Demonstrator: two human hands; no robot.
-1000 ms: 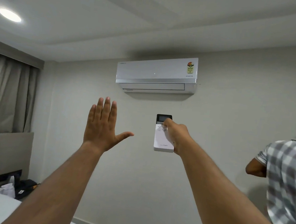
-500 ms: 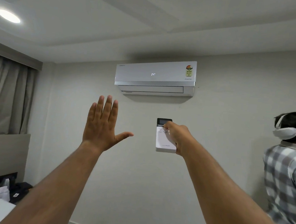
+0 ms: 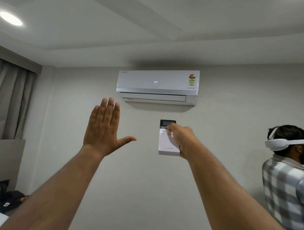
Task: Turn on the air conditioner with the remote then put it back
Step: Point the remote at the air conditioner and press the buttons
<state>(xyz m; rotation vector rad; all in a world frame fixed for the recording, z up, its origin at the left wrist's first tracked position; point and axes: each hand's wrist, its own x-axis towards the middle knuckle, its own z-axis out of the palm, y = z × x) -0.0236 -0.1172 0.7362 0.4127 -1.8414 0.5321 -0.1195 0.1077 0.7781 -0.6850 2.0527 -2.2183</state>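
High on the pale grey wall [image 3: 225,177] hangs the white rectangular wall-mounted air conditioner [image 3: 158,84], its front lit with "24°" and a coloured sticker at its right corner. Below the air conditioner and slightly right of its middle, the right hand [image 3: 181,138] is wrapped around a white slim plastic remote with a dark screen [image 3: 167,137], held upright, thumb on the buttons just under the screen. Below the unit's left end, the left hand [image 3: 102,126] is raised flat and empty, fingers together, thumb spread. Above the air conditioner runs a stepped white ceiling with a round recessed light [image 3: 10,18] far to the left. Left of the unit hang grey curtains [image 3: 4,98]; beneath them stands a grey headboard panel [image 3: 0,157]. Right of the unit stands a person in a checked shirt [image 3: 288,189] wearing a white headset [image 3: 289,143].
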